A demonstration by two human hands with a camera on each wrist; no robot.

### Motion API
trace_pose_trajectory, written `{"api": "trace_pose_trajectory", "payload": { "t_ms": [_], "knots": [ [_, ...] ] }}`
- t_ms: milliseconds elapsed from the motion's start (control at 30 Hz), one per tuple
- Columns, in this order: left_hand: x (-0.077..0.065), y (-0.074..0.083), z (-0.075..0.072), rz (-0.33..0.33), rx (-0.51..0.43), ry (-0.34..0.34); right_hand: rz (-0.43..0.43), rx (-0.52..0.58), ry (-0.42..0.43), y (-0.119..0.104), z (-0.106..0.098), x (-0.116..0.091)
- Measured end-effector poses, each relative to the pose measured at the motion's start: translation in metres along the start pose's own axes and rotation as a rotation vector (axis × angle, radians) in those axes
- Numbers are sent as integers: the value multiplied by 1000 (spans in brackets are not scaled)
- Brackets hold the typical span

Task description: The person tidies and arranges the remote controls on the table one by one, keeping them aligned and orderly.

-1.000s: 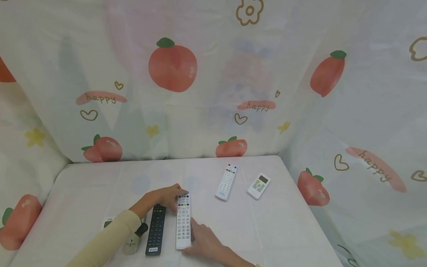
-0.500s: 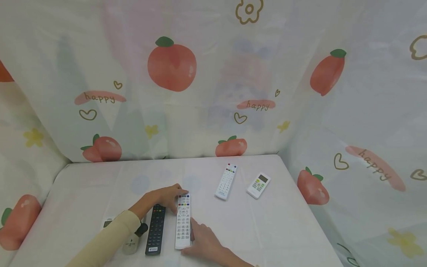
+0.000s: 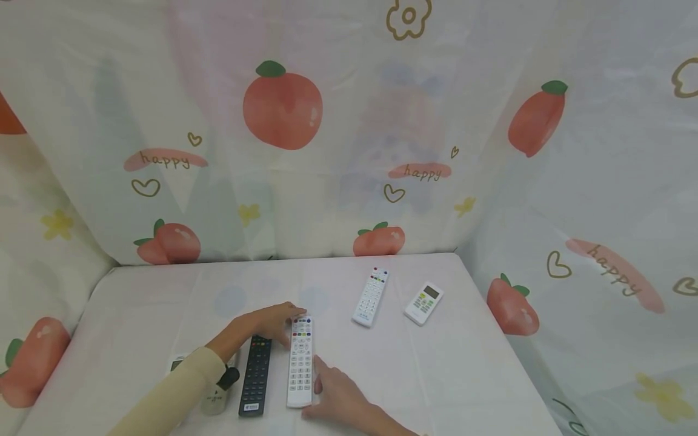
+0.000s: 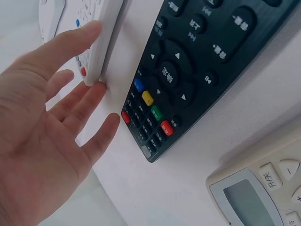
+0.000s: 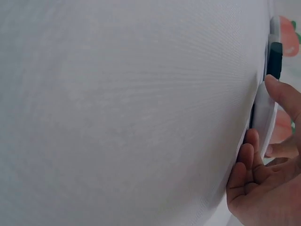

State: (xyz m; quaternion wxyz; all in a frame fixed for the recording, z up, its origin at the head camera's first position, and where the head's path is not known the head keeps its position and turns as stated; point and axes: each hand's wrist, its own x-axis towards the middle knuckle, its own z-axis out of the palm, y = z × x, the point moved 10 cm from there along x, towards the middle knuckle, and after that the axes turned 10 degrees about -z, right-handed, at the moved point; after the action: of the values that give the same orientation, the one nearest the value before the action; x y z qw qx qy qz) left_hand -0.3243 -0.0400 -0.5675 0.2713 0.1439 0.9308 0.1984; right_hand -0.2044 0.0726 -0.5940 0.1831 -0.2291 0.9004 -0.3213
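A long white remote control (image 3: 300,369) lies lengthwise on the white-covered table between my two hands. My left hand (image 3: 274,321) is at its far end, with the thumb along the side and the fingertips right at the end edge in the left wrist view. The fingers there are spread and loosely bent. My right hand (image 3: 339,392) is beside the near right corner, thumb near the bottom end and fingers along the right edge. A black remote control (image 3: 254,375) lies parallel, just left of the white one, partly under my left wrist.
Farther right lie another white remote control (image 3: 371,298) and a short white remote with a screen (image 3: 423,304). At left, a beige remote control (image 3: 214,402) and a remote with a display (image 3: 176,364) are mostly covered by my sleeve (image 3: 174,393). Patterned cloth (image 3: 322,200) walls the table.
My right hand has shifted slightly to the right, opening a small gap from the white remote control. The left hand and the remotes stay almost where they were.
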Motion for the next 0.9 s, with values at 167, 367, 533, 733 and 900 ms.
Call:
{"api": "trace_pose_trajectory", "payload": {
  "t_ms": [167, 367, 533, 733, 900],
  "knots": [
    [-2, -1, -11, 17, -72, 65, 22, 8, -35, 9, -1, -6],
    [2, 1, -22, 94, -142, 169, 0, 56, -10, 14, -6, -13],
    [-2, 13, -29, 181, -183, 227, -80, 116, 33, 15, -16, -21],
    [-7, 25, -30, 189, -246, 260, -160, 173, 71, 20, -31, -26],
    [-6, 33, -20, 196, -278, 257, -150, 175, 100, 29, -43, -26]
  ]
}}
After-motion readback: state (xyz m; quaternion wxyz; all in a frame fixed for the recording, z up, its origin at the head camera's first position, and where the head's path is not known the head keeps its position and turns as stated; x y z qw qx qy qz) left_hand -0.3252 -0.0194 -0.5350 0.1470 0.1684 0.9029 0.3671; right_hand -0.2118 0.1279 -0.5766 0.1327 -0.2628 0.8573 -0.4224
